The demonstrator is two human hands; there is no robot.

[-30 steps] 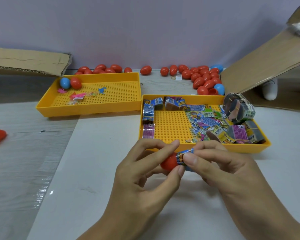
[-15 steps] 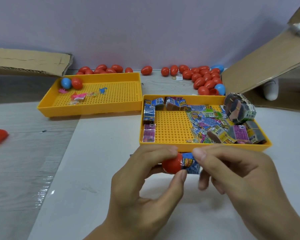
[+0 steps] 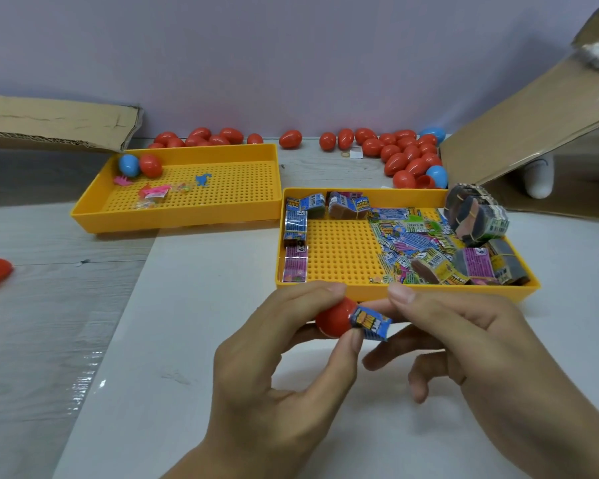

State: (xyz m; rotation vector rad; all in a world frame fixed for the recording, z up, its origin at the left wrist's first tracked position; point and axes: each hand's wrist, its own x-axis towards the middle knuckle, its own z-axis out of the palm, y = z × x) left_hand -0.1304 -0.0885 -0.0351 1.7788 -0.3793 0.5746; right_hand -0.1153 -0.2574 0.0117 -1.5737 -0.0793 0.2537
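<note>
My left hand (image 3: 277, 368) grips a red plastic egg (image 3: 334, 318) between thumb and fingertips, just in front of the near yellow tray (image 3: 429, 292). A folded blue printed leaflet (image 3: 370, 322) sticks out of the egg's right side. My right hand (image 3: 464, 340) is beside it with loosely spread fingers. Its index fingertip lies just above and right of the leaflet, and I cannot tell whether it touches the paper.
The near tray holds several folded leaflets (image 3: 412, 243) and banded bundles (image 3: 476, 216). A second yellow tray (image 3: 187, 216) at back left holds a blue egg (image 3: 129, 164), a red egg (image 3: 150, 165) and small toys. Several red eggs (image 3: 408, 157) line the wall. Cardboard flaps (image 3: 533, 115) stand at right and left.
The leaflet has gone from pinched in my right fingers to sticking into the egg. My right hand has let go and spread its fingers. Both hands have sunk slightly toward me.
</note>
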